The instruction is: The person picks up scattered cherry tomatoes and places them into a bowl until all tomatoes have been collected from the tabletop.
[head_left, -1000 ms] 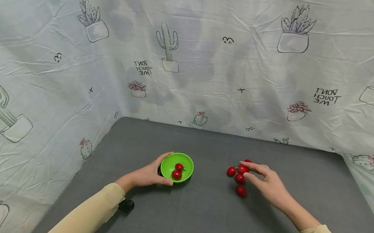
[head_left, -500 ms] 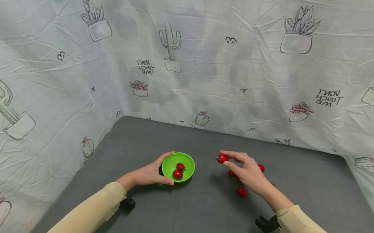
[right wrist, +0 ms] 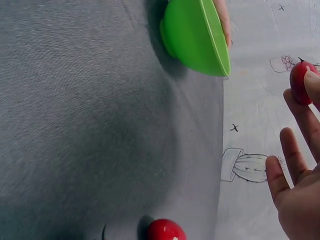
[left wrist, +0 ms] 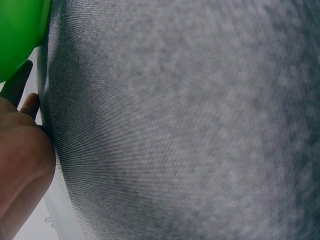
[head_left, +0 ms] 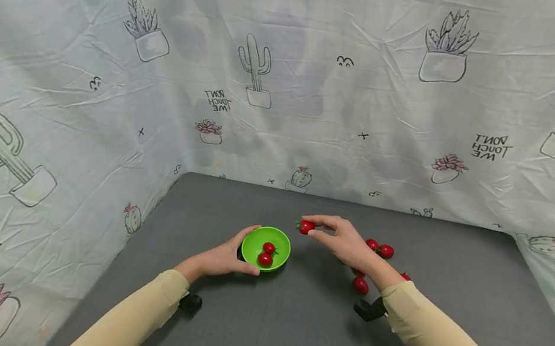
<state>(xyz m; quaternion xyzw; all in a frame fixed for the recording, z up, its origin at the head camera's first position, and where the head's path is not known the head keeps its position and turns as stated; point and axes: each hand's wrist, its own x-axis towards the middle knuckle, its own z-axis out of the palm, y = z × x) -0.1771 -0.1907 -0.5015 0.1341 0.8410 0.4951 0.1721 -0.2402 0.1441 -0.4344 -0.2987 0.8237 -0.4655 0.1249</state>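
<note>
A small green bowl (head_left: 247, 257) stands on the grey table, left of the middle, with two red cherry tomatoes (head_left: 265, 260) in it. My left hand (head_left: 222, 257) holds the bowl from its left side, thumb at the near edge and fingers round the far side. Thumb and fingertips of my right hand (head_left: 345, 243) pinch another cherry tomato (head_left: 306, 227) with a green stem, raised above the table just right of the bowl. In the right wrist view this cherry tomato (right wrist: 299, 84) sits between thumb and index finger, the other fingers spread.
Several more cherry tomatoes lie on the table (head_left: 253, 337) behind and under the right forearm, among them one tomato (head_left: 386, 251) at the far side and one tomato (head_left: 360, 285) nearer. A white cloth (head_left: 291, 79) printed with cacti hangs behind and along the sides.
My right hand has picked a cherry tomato from the group and carried it left, close to the bowl. The left hand keeps its hold on the bowl.
</note>
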